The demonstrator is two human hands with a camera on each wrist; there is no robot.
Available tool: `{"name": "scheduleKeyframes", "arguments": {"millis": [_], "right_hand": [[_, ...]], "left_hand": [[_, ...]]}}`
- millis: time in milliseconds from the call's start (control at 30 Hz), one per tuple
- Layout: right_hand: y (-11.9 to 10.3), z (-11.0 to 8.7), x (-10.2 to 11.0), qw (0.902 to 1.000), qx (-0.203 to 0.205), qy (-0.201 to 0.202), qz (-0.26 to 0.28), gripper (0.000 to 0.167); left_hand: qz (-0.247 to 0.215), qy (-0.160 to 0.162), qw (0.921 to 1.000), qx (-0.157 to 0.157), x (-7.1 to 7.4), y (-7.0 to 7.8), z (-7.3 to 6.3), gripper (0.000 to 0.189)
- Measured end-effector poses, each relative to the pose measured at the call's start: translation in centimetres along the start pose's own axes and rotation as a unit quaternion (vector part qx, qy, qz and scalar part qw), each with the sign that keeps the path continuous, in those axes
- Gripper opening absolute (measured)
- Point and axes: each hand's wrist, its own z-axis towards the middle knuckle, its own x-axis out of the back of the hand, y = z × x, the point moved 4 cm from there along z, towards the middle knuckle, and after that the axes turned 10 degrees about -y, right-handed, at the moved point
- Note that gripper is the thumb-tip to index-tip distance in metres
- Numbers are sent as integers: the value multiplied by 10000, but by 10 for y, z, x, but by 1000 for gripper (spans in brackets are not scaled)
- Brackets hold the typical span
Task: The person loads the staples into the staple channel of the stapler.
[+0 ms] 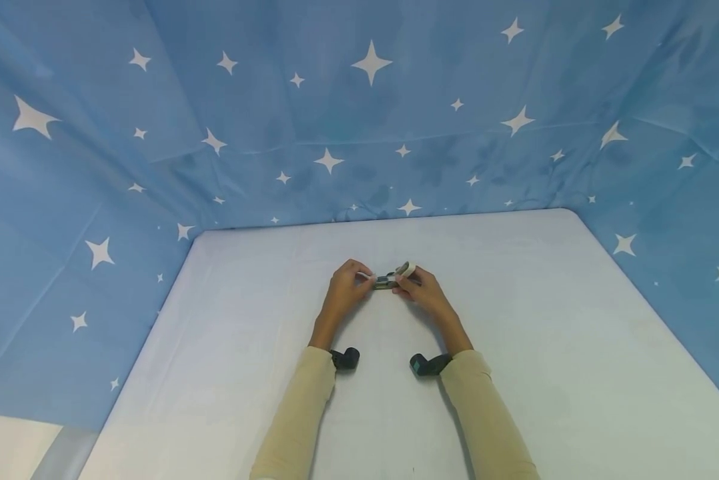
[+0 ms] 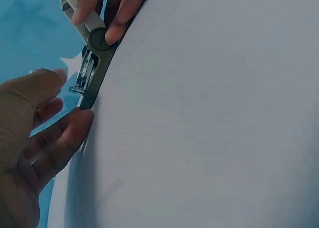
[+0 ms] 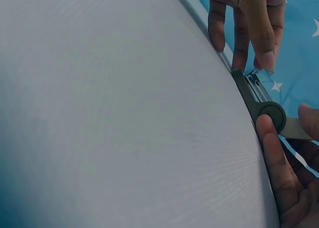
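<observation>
A small stapler with a dark olive base and a cream top lever is opened up above the white table. Its metal staple channel is exposed beside the round pivot. My right hand grips the pivot end, thumb on the cream lever and fingertips at the pivot. My left hand is at the other end, one fingertip touching the tip of the base. The left thumb stands apart from that finger, near the channel's end. Whether the left hand holds anything small is unclear.
The white table spreads around both hands. Blue cloth with white stars hangs behind and along the sides. A dark wrist camera sits on the left wrist, another camera on the right.
</observation>
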Motion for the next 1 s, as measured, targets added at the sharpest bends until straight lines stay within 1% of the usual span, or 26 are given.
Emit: {"name": "scheduleKeyframes", "arguments": {"millis": [233, 367, 533, 667, 867, 1000], "right_hand": [[0, 2, 0, 9998, -41, -40, 205, 42], [-11, -2, -2, 9994, -88, -119, 316, 40], [-28, -11, -6, 9997, -154, -132, 165, 40], [-32, -14, -8, 9998, -155, -141, 52, 40], [-28, -13, -6, 9998, -143, -158, 9, 41], [-13, -6, -2, 9998, -129, -100, 116, 42]], "left_hand": [[524, -150, 9985, 1, 0, 6, 2, 17], [706, -170, 9973, 70, 0, 8, 3, 17], [934, -224, 9953, 133, -2, 10, 5, 16], [1145, -216, 9931, 132, -4, 12, 5, 16], [1283, -201, 9914, 142, -7, 12, 5, 16], [1259, -174, 9918, 93, -8, 13, 5, 16]]}}
